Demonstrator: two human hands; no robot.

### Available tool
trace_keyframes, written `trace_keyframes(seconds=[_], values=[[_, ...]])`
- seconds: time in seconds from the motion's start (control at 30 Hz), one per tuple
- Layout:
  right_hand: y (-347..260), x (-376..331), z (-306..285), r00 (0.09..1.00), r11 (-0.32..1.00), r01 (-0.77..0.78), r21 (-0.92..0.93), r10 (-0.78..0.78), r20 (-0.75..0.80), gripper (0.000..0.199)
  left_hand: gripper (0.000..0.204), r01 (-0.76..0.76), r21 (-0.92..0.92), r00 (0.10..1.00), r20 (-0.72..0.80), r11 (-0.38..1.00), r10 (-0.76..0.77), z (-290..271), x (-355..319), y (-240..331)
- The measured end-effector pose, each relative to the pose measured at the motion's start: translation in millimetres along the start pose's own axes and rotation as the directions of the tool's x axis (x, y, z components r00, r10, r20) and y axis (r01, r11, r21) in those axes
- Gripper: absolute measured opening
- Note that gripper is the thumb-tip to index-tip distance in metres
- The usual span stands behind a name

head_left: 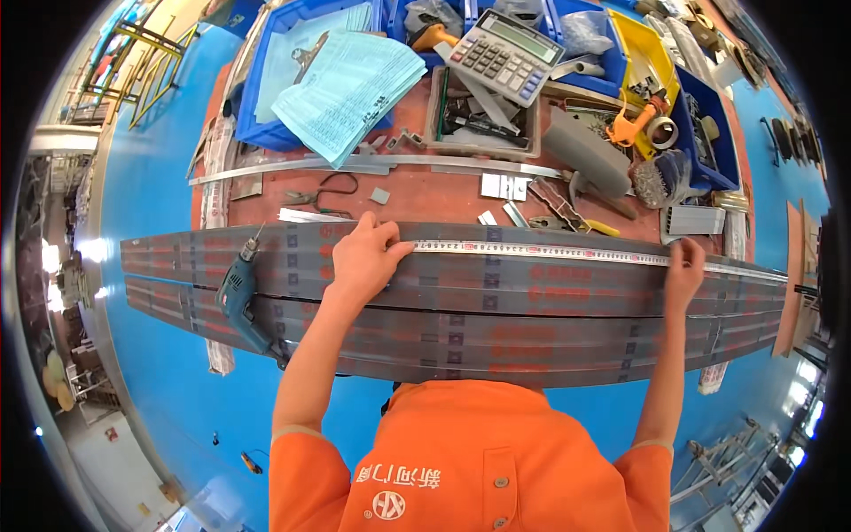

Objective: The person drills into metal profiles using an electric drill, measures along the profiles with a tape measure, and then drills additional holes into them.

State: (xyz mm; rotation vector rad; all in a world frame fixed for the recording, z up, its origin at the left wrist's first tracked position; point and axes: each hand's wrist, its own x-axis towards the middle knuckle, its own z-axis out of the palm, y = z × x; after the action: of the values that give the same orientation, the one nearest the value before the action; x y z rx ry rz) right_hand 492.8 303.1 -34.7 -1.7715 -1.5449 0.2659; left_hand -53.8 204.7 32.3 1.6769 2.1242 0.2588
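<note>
A white tape measure blade (541, 252) runs lengthwise along the grey film-wrapped profiles (470, 332), near their far edge. My left hand (365, 255) pinches the blade's left end between thumb and fingers, resting on the profiles. Farther right, my right hand (684, 269) holds the blade between thumb and forefinger. Beyond that hand the blade carries on toward the profiles' right end; no tape case can be made out. A teal power drill (238, 293) lies across the profiles to the left of my left arm.
Behind the profiles, a red worktop (266, 208) carries pliers (306, 200), metal offcuts and a long metal strip (292, 165). Farther back are blue bins (257, 124), a yellow bin (640, 44), a clipboard of light-blue papers (350, 93), a calculator (507, 55) and an orange-handled tool (629, 124).
</note>
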Motion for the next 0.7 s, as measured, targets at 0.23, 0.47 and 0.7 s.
trace_keyframes(seconds=[0.23, 0.47, 0.7], values=[[-142.4, -45.1, 65.6, 0.827, 0.883, 0.470, 0.019, -0.447, 0.341, 0.026, 0.019, -0.125, 0.221, 0.965, -0.198, 0.967, 0.170, 10.2, 15.2, -13.0], [-143.5, -46.4, 79.4, 0.834, 0.912, 0.399, 0.095, -0.403, 0.376, 0.020, 0.014, -0.119, 0.256, 0.967, -0.190, 0.959, 0.171, 8.0, 21.8, -14.6], [-140.7, -47.0, 84.8, 0.821, 0.904, 0.416, 0.098, -0.420, 0.387, 0.017, 0.012, -0.134, 0.181, 0.982, -0.111, 0.974, 0.156, 1.1, 24.2, -15.9]])
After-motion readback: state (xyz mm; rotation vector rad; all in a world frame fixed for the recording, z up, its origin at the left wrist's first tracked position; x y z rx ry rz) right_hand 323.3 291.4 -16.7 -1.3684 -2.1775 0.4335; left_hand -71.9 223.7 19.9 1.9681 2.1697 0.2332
